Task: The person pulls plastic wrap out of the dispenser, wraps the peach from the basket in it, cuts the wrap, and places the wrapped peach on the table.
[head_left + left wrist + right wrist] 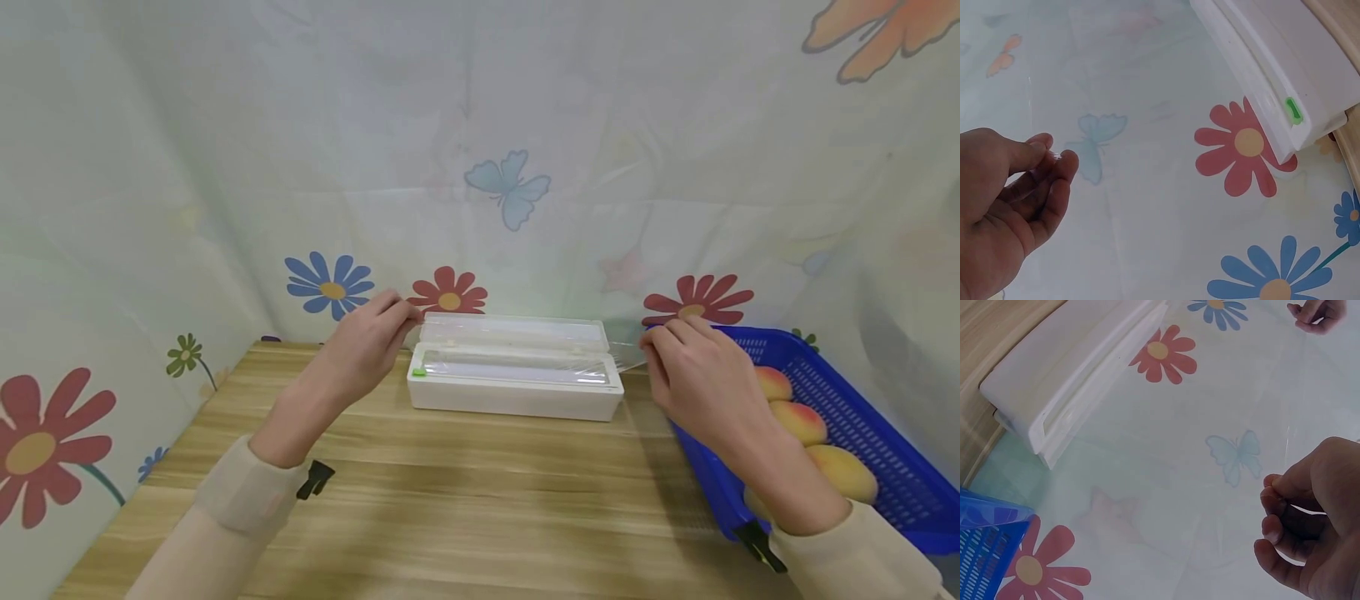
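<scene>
A white cling film dispenser (517,401) with its clear lid raised stands at the back of the wooden table. A transparent sheet of cling film (628,357) stretches above it from hand to hand. My left hand (365,348) pinches one corner between thumb and fingertips at the dispenser's left end; in the left wrist view a crinkled bit of film (1055,155) shows at those fingertips. My right hand (701,379) pinches the other corner, to the right of the dispenser. Most of the sheet is hard to see against the backdrop. A green slider (1294,110) sits on the dispenser.
To the right stands a blue plastic basket (892,454) with several yellow-red fruits (801,422), partly hidden behind my right forearm. A floral curtain (517,108) hangs behind the table (480,500). Black clips (316,479) are at both wrists.
</scene>
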The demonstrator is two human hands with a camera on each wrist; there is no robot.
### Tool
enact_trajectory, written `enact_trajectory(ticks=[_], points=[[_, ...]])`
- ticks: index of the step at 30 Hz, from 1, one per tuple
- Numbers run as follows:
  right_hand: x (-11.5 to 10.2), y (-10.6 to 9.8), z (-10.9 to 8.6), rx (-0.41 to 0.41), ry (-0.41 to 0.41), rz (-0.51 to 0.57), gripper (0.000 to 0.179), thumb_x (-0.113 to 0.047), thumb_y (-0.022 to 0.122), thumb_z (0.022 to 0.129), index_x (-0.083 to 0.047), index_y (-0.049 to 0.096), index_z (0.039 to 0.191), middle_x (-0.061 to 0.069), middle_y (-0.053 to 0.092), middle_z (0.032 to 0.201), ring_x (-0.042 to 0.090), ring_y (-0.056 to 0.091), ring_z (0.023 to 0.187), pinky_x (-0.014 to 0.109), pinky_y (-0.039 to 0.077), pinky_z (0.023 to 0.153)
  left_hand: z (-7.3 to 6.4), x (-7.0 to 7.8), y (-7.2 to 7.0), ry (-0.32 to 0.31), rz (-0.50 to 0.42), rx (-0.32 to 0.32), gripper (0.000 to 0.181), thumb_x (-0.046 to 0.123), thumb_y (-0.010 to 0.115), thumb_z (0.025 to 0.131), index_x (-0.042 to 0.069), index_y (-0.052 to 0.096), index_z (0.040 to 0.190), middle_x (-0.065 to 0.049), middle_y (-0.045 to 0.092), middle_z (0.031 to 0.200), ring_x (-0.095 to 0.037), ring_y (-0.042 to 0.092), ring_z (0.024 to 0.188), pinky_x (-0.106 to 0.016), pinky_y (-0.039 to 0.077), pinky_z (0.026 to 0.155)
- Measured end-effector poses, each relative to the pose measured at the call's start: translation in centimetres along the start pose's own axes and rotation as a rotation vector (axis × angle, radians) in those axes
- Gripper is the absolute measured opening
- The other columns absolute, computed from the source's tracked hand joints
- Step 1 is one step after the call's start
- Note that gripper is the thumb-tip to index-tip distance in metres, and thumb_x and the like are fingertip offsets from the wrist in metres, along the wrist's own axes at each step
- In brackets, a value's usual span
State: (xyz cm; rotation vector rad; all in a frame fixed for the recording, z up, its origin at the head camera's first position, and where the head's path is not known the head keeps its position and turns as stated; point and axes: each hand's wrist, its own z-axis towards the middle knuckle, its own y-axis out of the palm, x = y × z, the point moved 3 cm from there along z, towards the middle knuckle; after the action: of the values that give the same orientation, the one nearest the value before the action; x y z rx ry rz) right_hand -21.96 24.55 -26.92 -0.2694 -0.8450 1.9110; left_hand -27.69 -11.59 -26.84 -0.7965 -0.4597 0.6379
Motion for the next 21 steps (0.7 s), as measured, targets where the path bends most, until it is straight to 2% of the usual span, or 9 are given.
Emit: enact_trajectory(ticks=[9, 16, 21], points=[[-0.3, -0.5, 0.2, -0.005, 0.008, -0.012, 0.005, 0.004, 0.071, 0.083, 0.004, 0.070, 0.088, 0.016, 0.068, 0.082, 0.031, 0.061, 0.078, 0.044, 0.055, 0.065, 0.0, 0.2, -0.5, 0.004, -0.002, 0.005, 0.015, -0.001, 0.069, 0.096, -0.003, 0.069, 0.111, -0.011, 0.062, 0.098, -0.022, 0.059, 0.081, -0.031, 0.056, 0.071], [-0.5, -0.8, 0.2, -0.016, 0.007, -0.013, 0.006, 0.004, 0.073, 0.082, 0.004, 0.071, 0.088, 0.016, 0.067, 0.082, 0.031, 0.060, 0.076, 0.044, 0.055, 0.064, -0.2, 0.3, -0.6, 0.018, -0.005, 0.016, 0.013, -0.001, 0.068, 0.097, -0.003, 0.069, 0.110, -0.010, 0.061, 0.096, -0.021, 0.058, 0.079, -0.030, 0.054, 0.067], [-0.8, -1.0, -0.2, -0.035, 0.008, 0.001, 0.008, 0.004, 0.073, 0.082, 0.005, 0.071, 0.090, 0.017, 0.069, 0.083, 0.033, 0.062, 0.078, 0.046, 0.056, 0.072, -0.7, 0.4, -0.6, 0.023, 0.000, 0.011, 0.013, 0.000, 0.069, 0.097, -0.002, 0.069, 0.109, -0.009, 0.061, 0.097, -0.020, 0.059, 0.078, -0.030, 0.055, 0.068]])
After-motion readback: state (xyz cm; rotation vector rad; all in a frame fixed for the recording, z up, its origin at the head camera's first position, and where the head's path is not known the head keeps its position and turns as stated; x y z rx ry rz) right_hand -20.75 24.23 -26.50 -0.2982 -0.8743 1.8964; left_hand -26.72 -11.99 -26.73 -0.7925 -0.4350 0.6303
